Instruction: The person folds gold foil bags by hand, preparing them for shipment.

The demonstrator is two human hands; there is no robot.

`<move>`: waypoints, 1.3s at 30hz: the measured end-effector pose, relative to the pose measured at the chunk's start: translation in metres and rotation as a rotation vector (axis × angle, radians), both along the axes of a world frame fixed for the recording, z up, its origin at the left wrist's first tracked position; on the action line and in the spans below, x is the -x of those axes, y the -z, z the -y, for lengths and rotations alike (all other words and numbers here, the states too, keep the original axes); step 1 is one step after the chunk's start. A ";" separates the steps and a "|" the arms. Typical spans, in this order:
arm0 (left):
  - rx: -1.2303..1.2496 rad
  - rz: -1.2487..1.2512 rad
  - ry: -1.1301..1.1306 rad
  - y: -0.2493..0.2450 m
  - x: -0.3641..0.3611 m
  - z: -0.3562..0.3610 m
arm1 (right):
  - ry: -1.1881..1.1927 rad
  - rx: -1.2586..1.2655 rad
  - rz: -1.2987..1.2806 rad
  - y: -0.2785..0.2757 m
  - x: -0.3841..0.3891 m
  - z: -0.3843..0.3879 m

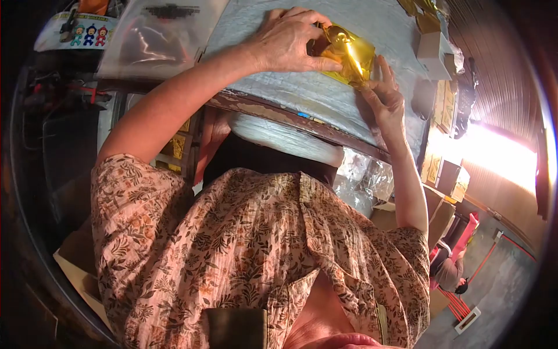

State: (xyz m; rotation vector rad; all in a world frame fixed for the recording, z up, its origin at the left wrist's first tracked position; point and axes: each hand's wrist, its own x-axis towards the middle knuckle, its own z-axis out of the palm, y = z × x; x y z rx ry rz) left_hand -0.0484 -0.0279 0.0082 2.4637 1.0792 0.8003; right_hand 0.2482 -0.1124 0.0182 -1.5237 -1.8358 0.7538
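A shiny gold foil packet (352,53) lies on the pale covered tabletop (250,29). At its left end, the thumb and fingers of my left hand (293,43) are bent around the edge and press on it. My right hand (383,93) has thumb and fingertips at the packet's lower right corner, pinching the foil there. The packet's left edge is partly hidden under my left fingers.
Clear plastic sheets (157,43) lie at the table's left. A white box (434,55) stands at the right edge, with gold pieces above it. Cardboard boxes (453,180) are at the right, and a person (450,270) is farther off at lower right.
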 end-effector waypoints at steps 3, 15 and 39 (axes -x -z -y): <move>-0.042 -0.007 -0.005 0.007 -0.003 0.000 | -0.008 -0.033 0.119 -0.001 0.001 0.000; -0.012 0.017 -0.007 0.006 -0.005 0.001 | 0.028 -0.046 0.205 -0.005 0.013 -0.001; -0.289 -0.195 0.063 -0.004 -0.010 0.014 | 0.023 -0.031 0.184 -0.003 0.004 0.007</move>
